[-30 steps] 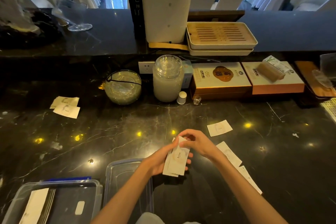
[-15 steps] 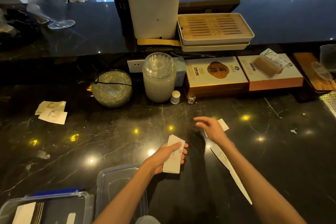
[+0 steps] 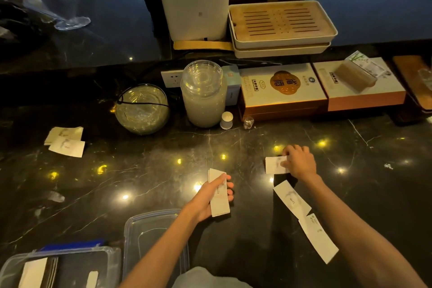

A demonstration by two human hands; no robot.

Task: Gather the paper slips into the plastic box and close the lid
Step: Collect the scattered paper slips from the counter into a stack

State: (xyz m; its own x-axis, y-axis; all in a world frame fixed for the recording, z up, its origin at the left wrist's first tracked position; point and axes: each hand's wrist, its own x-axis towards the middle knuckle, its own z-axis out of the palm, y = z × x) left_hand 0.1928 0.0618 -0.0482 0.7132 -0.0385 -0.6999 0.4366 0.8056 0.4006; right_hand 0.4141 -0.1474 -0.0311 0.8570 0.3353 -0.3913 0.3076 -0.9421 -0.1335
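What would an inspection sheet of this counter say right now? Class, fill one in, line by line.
Surface: dark marble counter, glossy, with lamp reflections.
Job's things: plastic box open at near left, slips inside; lid flat beside it; loose slips at far left and two near right.
Clutter: glass jar, glass bowl, gift boxes, stacked trays.
Grippers: left hand holds a stack of slips; right hand grasps a single slip at the counter.
Cables: black cord across the bowl; wall socket.
Surroundings: covered chairs beyond the raised ledge.
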